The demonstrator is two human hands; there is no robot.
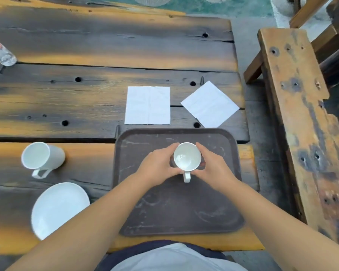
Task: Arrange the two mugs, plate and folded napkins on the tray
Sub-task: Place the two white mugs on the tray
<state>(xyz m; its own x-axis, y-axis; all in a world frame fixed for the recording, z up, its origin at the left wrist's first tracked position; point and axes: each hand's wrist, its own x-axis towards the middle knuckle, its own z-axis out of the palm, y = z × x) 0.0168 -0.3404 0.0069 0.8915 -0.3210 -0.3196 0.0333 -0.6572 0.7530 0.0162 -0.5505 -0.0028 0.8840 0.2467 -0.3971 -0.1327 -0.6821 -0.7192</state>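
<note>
1. Hands: left hand [158,164] and right hand [211,166] cup one mug [187,157] on the tray [213,208], fingers curled round it.
2. Second mug [43,157] and plate [59,209] lie left on the tabletop [86,98], nearer the left hand.
3. Napkins [147,105] lie beyond the tray.

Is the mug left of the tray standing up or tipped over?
Upright. The mug stands on the table, mouth up, handle toward the person.
</note>
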